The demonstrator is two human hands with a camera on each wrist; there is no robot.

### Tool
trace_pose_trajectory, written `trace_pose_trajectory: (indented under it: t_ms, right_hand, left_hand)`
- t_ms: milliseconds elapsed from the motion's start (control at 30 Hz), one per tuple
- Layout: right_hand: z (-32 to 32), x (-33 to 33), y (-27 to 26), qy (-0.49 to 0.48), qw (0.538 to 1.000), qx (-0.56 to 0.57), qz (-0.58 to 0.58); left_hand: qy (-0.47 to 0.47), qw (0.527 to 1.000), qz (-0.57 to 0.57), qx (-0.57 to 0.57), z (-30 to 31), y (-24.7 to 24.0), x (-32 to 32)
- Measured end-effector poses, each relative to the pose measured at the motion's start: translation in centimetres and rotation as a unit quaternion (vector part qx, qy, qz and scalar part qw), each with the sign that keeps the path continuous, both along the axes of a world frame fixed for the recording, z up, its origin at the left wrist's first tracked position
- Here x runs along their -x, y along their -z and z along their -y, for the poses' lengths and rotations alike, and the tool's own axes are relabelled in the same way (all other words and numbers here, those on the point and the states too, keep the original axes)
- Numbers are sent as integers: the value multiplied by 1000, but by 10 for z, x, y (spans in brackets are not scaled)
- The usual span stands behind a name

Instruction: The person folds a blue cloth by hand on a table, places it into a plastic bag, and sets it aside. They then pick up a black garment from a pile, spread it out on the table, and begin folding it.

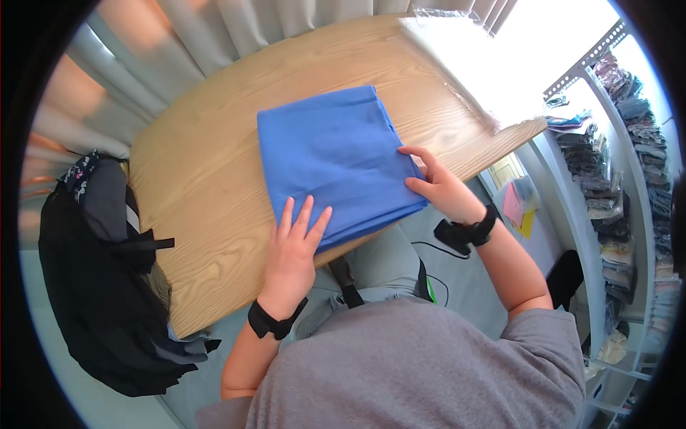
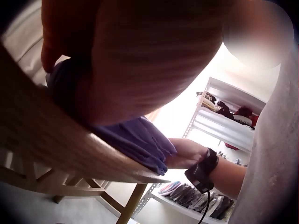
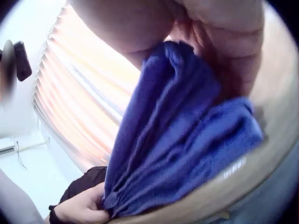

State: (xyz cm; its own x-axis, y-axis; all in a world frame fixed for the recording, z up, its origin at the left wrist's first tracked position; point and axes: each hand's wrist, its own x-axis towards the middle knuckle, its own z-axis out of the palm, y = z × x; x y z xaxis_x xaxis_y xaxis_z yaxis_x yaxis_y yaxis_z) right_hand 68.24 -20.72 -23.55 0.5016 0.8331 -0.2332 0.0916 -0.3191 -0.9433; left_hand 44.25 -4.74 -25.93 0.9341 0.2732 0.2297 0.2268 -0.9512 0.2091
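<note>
A blue cloth, folded into a layered square, lies at the near edge of the wooden table. My left hand rests on its near left corner, fingers straight and slightly spread over the top. At the right edge, my right hand pinches the folded layers between thumb and fingers. The right wrist view shows the bunched side of the cloth rising between that thumb and fingers, with the left hand at the far corner. Both wrists wear black bands.
Dark clothes hang over the table's left end. A clear plastic-wrapped packet lies at the far right of the table. Shelves with stacked, bagged garments stand on the right. A pale curtain hangs behind the table.
</note>
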Motion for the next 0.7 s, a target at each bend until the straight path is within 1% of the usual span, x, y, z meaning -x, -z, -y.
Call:
trace_pose_trajectory:
  t_ms: [33, 67, 100, 133, 167, 200, 233, 267, 300, 333, 400, 433, 467, 533, 567, 633, 667, 700]
  right_hand:
    - [-1, -7, -8, -30, 997, 65, -8]
    - [-5, -17, -9, -32, 998, 60, -3]
    - [-11, -29, -8, -44, 968, 36, 244]
    - [-17, -40, -9, -50, 878, 11, 476]
    - [-30, -41, -26, -110, 886, 32, 449]
    - [-41, -41, -25, -109, 885, 28, 452]
    - [-52, -41, -20, -197, 842, 32, 501]
    - [-61, -40, -18, -282, 789, 35, 545]
    - [-69, -38, -23, -330, 771, 124, 531]
    - [-74, -42, -21, -331, 769, 120, 534]
    - [-84, -58, -5, -390, 739, 197, 512]
    - [-87, -66, 3, -403, 743, 171, 506]
    - [-87, -65, 6, -402, 743, 171, 506]
    - [-82, -65, 11, -395, 767, 117, 492]
    - [-78, -64, 15, -389, 768, 120, 495]
    - [-65, -58, 25, -376, 783, 51, 493]
    - [-57, -52, 28, -357, 795, 30, 490]
    - [-47, -46, 24, -341, 802, 22, 490]
  left_hand:
    - [4, 1000, -8, 25, -1, -2, 0]
    - [8, 999, -16, 51, -2, -3, 0]
    - [11, 999, -21, 46, -3, -2, 0]
    - [10, 999, -19, 41, -2, -3, 0]
    - [15, 999, -27, 24, 0, -4, -1]
    - [18, 999, -35, 7, 1, -5, -2]
    - [23, 999, -44, 5, 1, -5, -3]
    - [20, 999, -42, 1, 1, -5, -2]
    - [26, 998, -50, 2, 1, -5, -1]
    - [32, 998, -58, 5, 0, -5, 0]
    - [40, 997, -62, -4, 0, -5, 3]
    - [55, 996, -68, -10, 1, -5, 6]
    - [55, 996, -68, -11, 2, -6, 8]
    - [55, 996, -68, -6, 4, -7, 9]
    - [61, 996, -65, -9, 5, -9, 12]
    - [77, 994, -74, 21, 4, -11, 23]
    - [86, 994, -66, 19, 2, -12, 29]
    - [88, 992, -72, 52, 0, -12, 36]
